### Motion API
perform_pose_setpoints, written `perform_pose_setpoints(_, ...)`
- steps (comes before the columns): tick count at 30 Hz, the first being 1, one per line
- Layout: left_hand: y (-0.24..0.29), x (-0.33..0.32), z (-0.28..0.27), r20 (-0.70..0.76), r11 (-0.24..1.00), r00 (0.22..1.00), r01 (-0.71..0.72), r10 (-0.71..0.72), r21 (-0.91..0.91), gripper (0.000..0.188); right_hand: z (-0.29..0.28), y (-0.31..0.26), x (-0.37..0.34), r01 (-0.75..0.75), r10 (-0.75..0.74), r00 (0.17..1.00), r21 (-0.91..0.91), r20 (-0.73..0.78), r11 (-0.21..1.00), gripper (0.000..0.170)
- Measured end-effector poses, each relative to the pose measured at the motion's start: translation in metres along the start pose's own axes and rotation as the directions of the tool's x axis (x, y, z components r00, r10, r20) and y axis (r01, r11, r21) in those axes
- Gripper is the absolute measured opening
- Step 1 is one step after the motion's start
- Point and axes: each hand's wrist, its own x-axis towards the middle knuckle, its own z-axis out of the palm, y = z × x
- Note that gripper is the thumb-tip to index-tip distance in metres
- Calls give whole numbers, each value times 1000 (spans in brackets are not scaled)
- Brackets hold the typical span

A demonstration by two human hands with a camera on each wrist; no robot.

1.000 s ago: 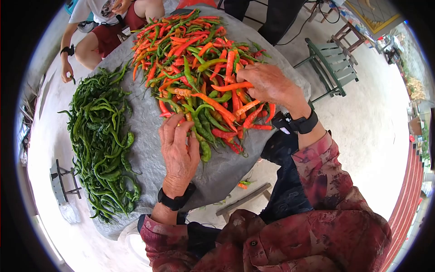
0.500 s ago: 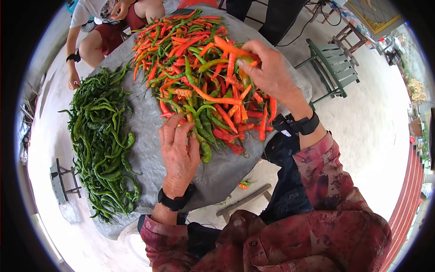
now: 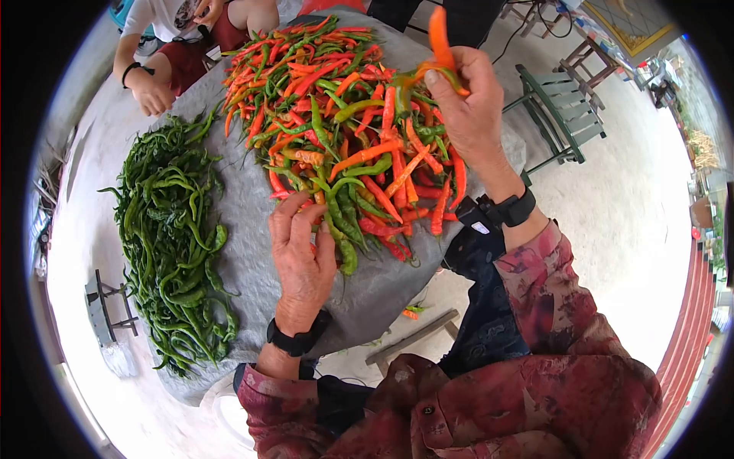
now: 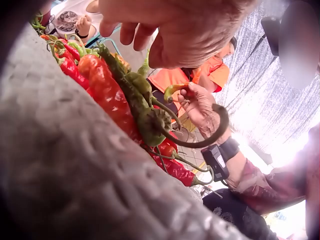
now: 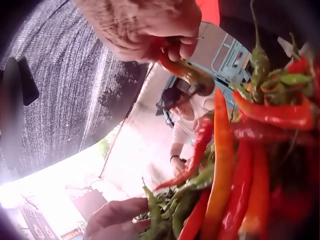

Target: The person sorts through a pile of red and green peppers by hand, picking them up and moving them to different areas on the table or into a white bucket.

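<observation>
The right hand [image 3: 472,107] is raised over the right edge of a mixed pile of red, orange and green peppers [image 3: 367,164], its fingers curled round orange-and-green peppers [image 3: 440,42]. In the right wrist view, a pepper with a greenish stem end [image 5: 192,75] hangs from that hand [image 5: 145,30]. At the pile's near edge, the left hand [image 3: 300,264] rests with bent, relaxed fingers beside a green pepper [image 3: 346,249]. Whether the left fingertips touch peppers is partly hidden. In the left wrist view, that hand [image 4: 175,25] hovers over red and green peppers [image 4: 112,97].
A long heap of green peppers [image 3: 172,252] lies at the left of the grey-covered table [image 3: 248,252]. Another person's hand [image 3: 153,96] is near its top end. A green chair [image 3: 569,115] stands to the right, a wooden stool [image 3: 413,336] below the near edge.
The right hand has lifted from the pile and moved up and right with peppers in its grip. The left hand has barely moved. The other person's hand has shifted above the green heap.
</observation>
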Motion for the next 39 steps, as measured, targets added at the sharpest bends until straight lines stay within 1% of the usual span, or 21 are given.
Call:
perform_pose_setpoints(2,2,2,-3,-2,1000,1000,28,-28,1,28,1,-8,0,63,-24,990,289,-137,955,28)
perform_pose_setpoints(5,2,1,-5,4,997,997,79,-79,-5,28,-3,-16,4,65,-23,993,367,-119,928,30)
perform_pose_setpoints(7,1,1,-3,11,996,996,93,-93,-18,28,-1,-20,4,-37,66,996,402,-56,915,30)
perform_pose_setpoints(9,-3,-2,-1,-25,958,983,172,-183,-230,30,-1,-32,-3,-289,200,952,470,230,834,31)
perform_pose_setpoints(10,-1,-2,-2,-28,958,983,173,-184,-229,30,3,-38,-9,-330,152,925,539,348,775,32)
perform_pose_setpoints(12,5,-4,-7,56,774,951,280,-303,-568,36,13,-56,-24,-309,69,903,529,424,791,33)
perform_pose_setpoints(13,6,-5,-8,62,773,952,281,-300,-568,36,17,-64,-30,-284,-13,869,519,495,806,33)
perform_pose_setpoints(15,9,-4,-9,115,769,965,257,-235,-585,44,31,-70,-46,-347,-16,824,527,566,776,34)
perform_pose_setpoints(17,18,-1,-4,19,744,966,211,-258,-634,38,36,-74,-55,-410,-42,739,499,672,763,38)
perform_pose_setpoints(19,14,-5,-13,344,671,853,521,-392,-527,29,42,-78,-58,-429,-52,708,489,704,760,41)
perform_pose_setpoints(21,9,-6,-8,292,638,869,492,-399,-592,23,42,-77,-57,-418,-29,693,433,721,799,41)
perform_pose_setpoints(25,10,1,-12,161,732,900,425,-406,-533,23,52,-58,-60,-428,48,701,366,712,826,40)
perform_pose_setpoints(26,7,1,-10,139,703,887,437,-440,-561,23,55,-52,-63,-354,21,772,402,635,844,34)
perform_pose_setpoints(27,5,1,-9,120,673,872,448,-475,-589,23,53,-53,-60,-349,16,773,403,635,846,34)
perform_pose_setpoints(30,1,2,-11,93,730,881,440,-464,-524,22,47,-52,-54,-141,14,842,195,539,971,26)
perform_pose_setpoints(31,0,1,-11,90,731,883,434,-460,-526,22,45,-48,-52,-135,10,844,194,537,972,26)
perform_pose_setpoints(33,0,-1,-12,112,784,883,459,-457,-417,22,33,-41,-43,103,-133,811,84,570,991,23)
perform_pose_setpoints(34,1,-1,-11,91,793,895,432,-437,-430,22,29,-37,-36,28,-88,822,114,563,993,22)
perform_pose_setpoints(35,4,-1,-10,90,799,898,427,-432,-423,22,25,-31,-31,76,-123,826,108,550,991,22)
perform_pose_setpoints(37,8,1,-11,75,849,927,367,-367,-380,27,19,-15,-27,90,25,878,-217,478,972,22)
perform_pose_setpoints(39,3,-2,-7,75,850,927,367,-367,-379,29,17,11,-35,207,12,827,-324,562,923,22)
